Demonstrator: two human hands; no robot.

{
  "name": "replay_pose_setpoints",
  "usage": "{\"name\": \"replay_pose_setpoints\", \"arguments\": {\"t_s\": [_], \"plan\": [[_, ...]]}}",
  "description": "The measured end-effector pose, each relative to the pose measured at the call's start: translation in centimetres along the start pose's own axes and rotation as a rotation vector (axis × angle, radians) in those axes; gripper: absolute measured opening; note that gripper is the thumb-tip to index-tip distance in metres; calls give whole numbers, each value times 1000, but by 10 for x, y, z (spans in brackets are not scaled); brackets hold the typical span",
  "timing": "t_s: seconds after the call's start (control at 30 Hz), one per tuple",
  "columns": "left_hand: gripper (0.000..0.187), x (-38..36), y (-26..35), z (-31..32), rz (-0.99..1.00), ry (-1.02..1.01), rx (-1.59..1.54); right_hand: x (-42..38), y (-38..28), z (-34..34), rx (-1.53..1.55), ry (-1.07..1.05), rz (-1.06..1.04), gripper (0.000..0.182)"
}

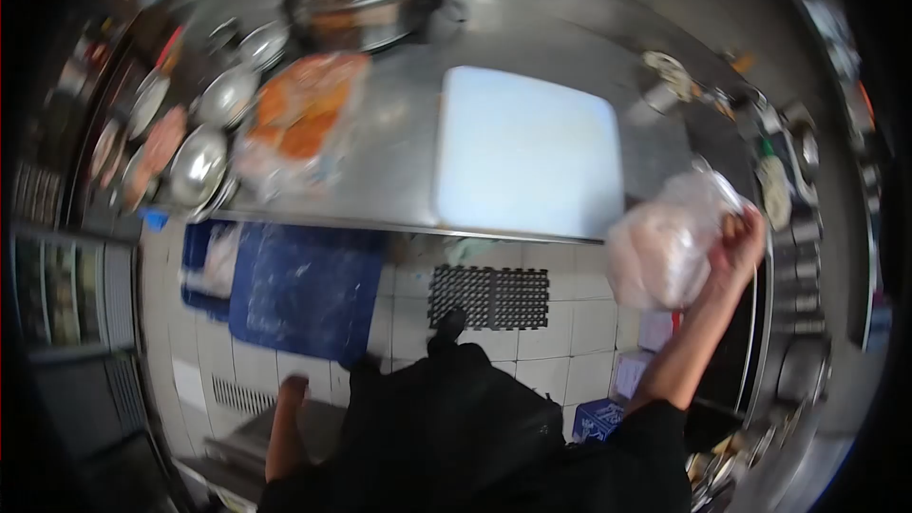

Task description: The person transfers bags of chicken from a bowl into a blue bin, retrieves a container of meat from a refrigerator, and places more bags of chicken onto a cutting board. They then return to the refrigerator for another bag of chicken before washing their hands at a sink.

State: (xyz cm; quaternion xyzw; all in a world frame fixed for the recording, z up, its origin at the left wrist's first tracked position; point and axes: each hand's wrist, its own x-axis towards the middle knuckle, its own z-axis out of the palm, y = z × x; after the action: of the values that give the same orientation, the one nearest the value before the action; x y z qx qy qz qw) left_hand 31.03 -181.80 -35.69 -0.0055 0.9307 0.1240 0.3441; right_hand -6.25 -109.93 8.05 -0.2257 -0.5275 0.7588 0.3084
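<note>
At the right front corner of the steel counter, my right hand (739, 245) is closed round the top of a clear plastic bag (660, 249). Pale pink contents fill the bag, which hangs by the counter's edge, right of a white cutting board (529, 152). My left hand (294, 388) is low at the left over the floor, away from the counter; it is small and blurred, and its fingers cannot be made out. Another clear bag with orange pieces (309, 119) lies on the counter left of the board.
Metal bowls (199, 166) stand at the counter's left end, with a large steel pot (356, 0) behind. Below the front edge are a blue bin with its lid (304, 290) and a black mat (489, 297) on the tiled floor. A container with utensils (660, 95) stands back right.
</note>
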Motion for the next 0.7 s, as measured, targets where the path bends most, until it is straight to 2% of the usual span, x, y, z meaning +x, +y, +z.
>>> {"name": "replay_pose_setpoints", "arguments": {"t_s": [0.07, 0.1, 0.13, 0.17, 0.23, 0.27, 0.3, 0.33, 0.37, 0.43, 0.5, 0.57, 0.63, 0.7], "plan": [[21, 27, -13, 12, 44, 239, 26, -18, -6, -8, -21, -108, 41, 22], [22, 30, 7, -16, 70, 496, -233, -35, -9, -4, -28, -166, 80, 22], [23, 33, 27, -52, -168, 416, -735, -68, -9, 17, -17, -99, 84, 19], [23, 51, 24, -57, -190, 412, -951, -102, -8, 33, -6, -23, 76, 17], [27, 52, 56, -127, -228, 336, -1232, -126, 0, 15, -29, -387, 98, 13], [30, 55, 61, -145, -136, 305, -1310, -170, 6, 44, 39, -272, 102, 3], [31, 57, 67, -160, -42, 277, -1375, -194, 11, 50, 37, -385, 131, 1], [33, 57, 74, -175, 56, 240, -1432, -225, 19, 64, 7, -384, 141, 1], [37, 47, 84, -199, 147, 171, -1393, -254, 27, 81, -25, -385, 151, 2], [45, 37, 96, -216, 293, 62, -1356, -301, 45, 113, -63, -530, 177, 5], [51, 27, 103, -219, 339, 20, -1348, -342, 67, 143, -56, -666, 274, 6], [68, 22, 100, -213, 327, -131, -1482, -395, 83, 186, -103, -670, 346, 6], [77, 5, 90, -216, 305, -384, -1823, -426, 111, 220, 39, -914, 538, 6], [84, -31, 82, -234, 618, -411, -2334, -466, 137, 256, -7, -929, 668, 3]]}}
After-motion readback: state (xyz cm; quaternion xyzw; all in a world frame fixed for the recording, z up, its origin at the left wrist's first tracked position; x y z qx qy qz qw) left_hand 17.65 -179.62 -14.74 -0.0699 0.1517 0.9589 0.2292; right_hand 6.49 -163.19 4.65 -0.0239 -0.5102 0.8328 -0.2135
